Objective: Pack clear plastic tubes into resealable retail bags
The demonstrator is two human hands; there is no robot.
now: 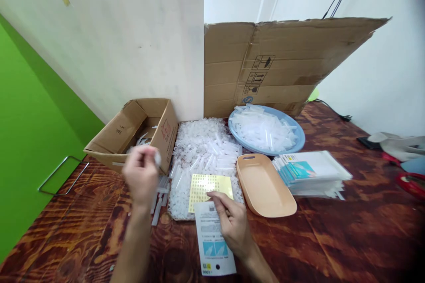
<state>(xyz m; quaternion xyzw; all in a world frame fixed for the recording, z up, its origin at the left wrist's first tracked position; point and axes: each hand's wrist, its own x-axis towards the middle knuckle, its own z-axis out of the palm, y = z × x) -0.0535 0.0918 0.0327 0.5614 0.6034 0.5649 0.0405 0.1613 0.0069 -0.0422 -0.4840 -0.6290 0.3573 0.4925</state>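
Note:
My right hand (230, 219) grips the top edge of a white and blue printed packet (214, 241) between thumb and fingers. The packet's printing is upside down, with a hole near its lower end. Behind it, a yellow sheet of small stickers (212, 182) lies on a tray heaped with clear plastic pieces (202, 150). My left hand (141, 170), blurred by motion, is raised beside an open cardboard box (161, 130) with its fingers curled. A small whitish bit (157, 158) shows at its fingertips, too smeared to name.
A blue basin (300, 139) of clear plastic tubes stands at the back right. In front of it are an empty peach tray (265, 190) and a stack of packets (308, 172). White strips (157, 208) lie left of the heap. A large cardboard sheet (282, 62) stands behind.

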